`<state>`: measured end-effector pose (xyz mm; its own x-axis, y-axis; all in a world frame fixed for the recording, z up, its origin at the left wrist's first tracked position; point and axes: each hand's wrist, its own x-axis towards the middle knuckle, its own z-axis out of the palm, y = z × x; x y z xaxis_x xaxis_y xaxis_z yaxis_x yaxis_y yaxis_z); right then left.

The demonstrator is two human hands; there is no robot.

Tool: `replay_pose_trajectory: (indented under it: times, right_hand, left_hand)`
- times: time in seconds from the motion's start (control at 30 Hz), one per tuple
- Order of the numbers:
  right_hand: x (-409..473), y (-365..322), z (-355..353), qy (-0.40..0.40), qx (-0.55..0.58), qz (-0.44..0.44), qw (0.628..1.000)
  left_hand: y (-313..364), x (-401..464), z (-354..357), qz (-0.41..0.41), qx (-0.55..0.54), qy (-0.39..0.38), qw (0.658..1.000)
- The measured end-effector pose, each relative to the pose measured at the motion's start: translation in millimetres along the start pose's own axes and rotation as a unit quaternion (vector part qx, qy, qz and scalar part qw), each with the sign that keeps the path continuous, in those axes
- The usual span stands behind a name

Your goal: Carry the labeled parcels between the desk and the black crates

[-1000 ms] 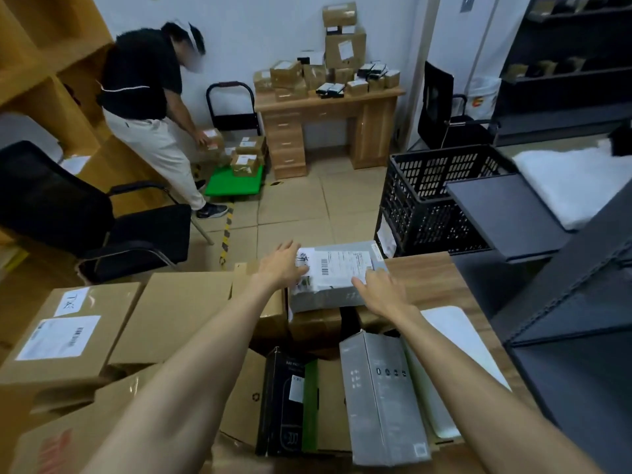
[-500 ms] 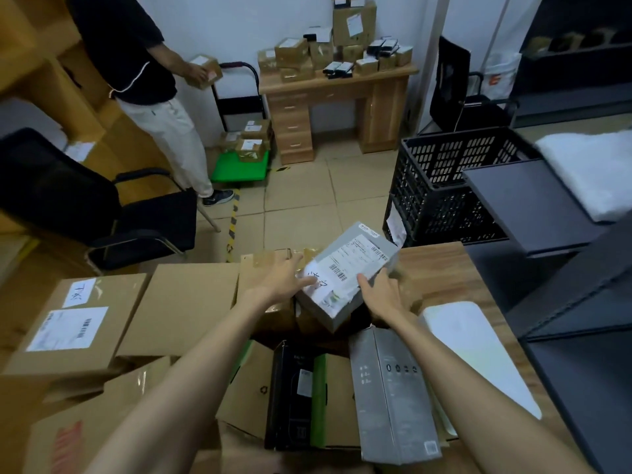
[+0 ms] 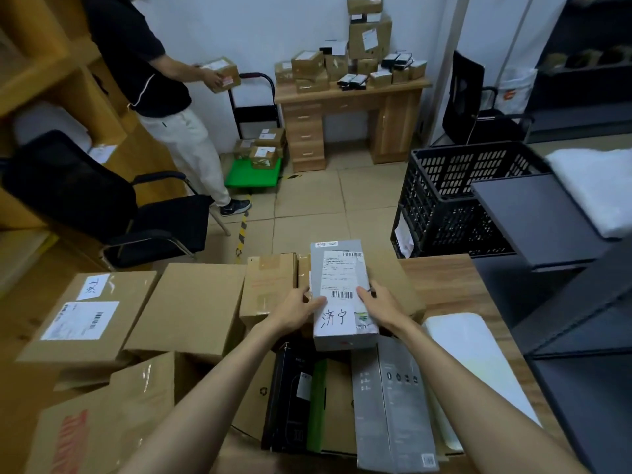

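Grey parcel (image 3: 338,289) at centre frame, gripped on both sides by left hand (image 3: 297,307) and right hand (image 3: 379,304), above boxes crowding the desk (image 3: 451,285), black crates (image 3: 448,196) stacked at right, contents unclear.

The grey parcel (image 3: 340,292) lay flat and crosswise on the brown boxes a second ago, then came up tilted; now it is held lengthwise, label up, handwriting nearest the wearer. The left hand (image 3: 297,309) and right hand (image 3: 378,304) have shifted from its top to its long sides. Across the room, the other person (image 3: 154,73) has straightened from the green cart (image 3: 253,172) and now holds a small box (image 3: 220,71) at chest height.
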<state>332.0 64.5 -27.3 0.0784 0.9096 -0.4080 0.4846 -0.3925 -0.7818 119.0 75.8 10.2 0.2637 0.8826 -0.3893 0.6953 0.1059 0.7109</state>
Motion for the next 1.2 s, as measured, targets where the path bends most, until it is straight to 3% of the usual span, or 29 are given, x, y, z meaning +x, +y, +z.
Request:
replay_pose_trajectory:
  times: [0.07, 0.2, 0.43, 0.63, 0.93, 1.2]
  right_hand:
    - [-7.8, -3.5, 0.8, -0.015, 0.023, -0.007, 1.0]
    - [-18.0, -11.5, 0.7, -0.014, 0.052, -0.031, 0.998]
    - [-35.2, -60.8, -22.3, 0.016, 0.142, -0.132, 0.981]
    - [-48.1, -127.4, -56.1, 0.093, 0.149, -0.234, 0.956]
    - [-79.9, -223.8, -104.4, 0.183, 0.191, -0.362, 0.894]
    - [-91.3, -256.1, -110.3, 0.21, 0.203, -0.415, 0.862]
  left_hand:
    - [1.0, -6.6, 5.8, 0.0, -0.027, -0.028, 0.999]
    - [0.6, -11.6, 11.6, 0.021, -0.097, -0.011, 0.995]
    - [31.4, -24.8, -12.3, 0.089, -0.203, 0.103, 0.97]
    - [78.3, -32.4, -56.3, 0.169, -0.283, 0.157, 0.931]
    - [154.1, -54.8, -133.1, 0.314, -0.275, 0.228, 0.88]
    - [174.5, -65.4, -162.1, 0.361, -0.266, 0.231, 0.864]
